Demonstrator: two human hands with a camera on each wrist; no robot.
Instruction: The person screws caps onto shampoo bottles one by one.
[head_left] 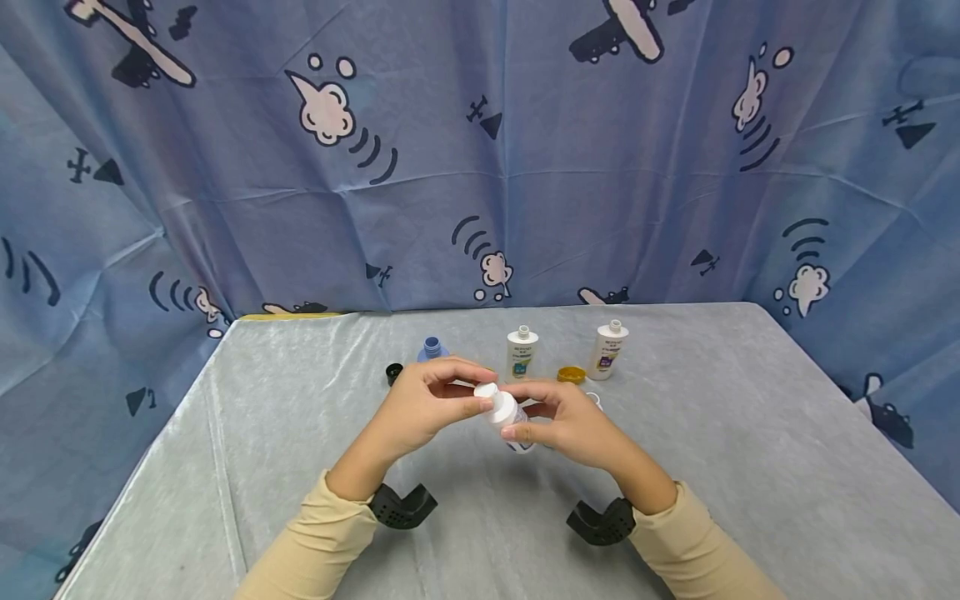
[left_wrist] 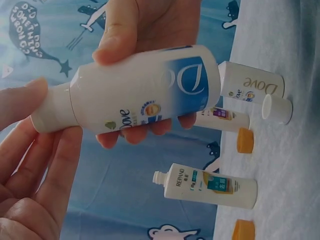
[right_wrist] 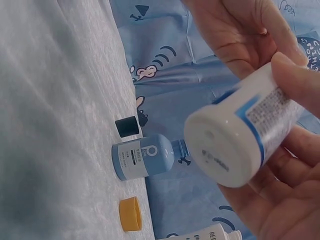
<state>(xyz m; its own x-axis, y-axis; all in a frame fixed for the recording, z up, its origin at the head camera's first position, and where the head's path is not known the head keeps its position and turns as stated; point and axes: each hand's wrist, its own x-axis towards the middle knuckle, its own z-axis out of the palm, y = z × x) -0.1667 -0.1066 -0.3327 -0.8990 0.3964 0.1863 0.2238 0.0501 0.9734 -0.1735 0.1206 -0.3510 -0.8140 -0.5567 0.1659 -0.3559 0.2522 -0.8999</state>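
Note:
My right hand [head_left: 573, 421] grips a white Dove bottle [left_wrist: 150, 90] round its body, thumb on one side and fingers on the other. The bottle is tilted above the table, its top toward my left hand [head_left: 427, 404]. Between thumb and fingertips, the left hand pinches the bottle's white cap [left_wrist: 52, 107], which meets the bottle's shoulder. In the right wrist view the bottle's round base [right_wrist: 220, 150] faces the camera. A second white Dove bottle [left_wrist: 250, 82] stands beyond the right hand, with a loose white cap [left_wrist: 277, 109] beside it.
Two uncapped white Repano bottles [head_left: 522, 354] [head_left: 607, 350] stand toward the table's back. A blue open bottle [right_wrist: 142, 156] stands behind my left hand, near a black cap [head_left: 393, 372]. Orange caps [head_left: 572, 375] lie near the bottles. A patterned curtain [head_left: 480, 150] hangs behind the table.

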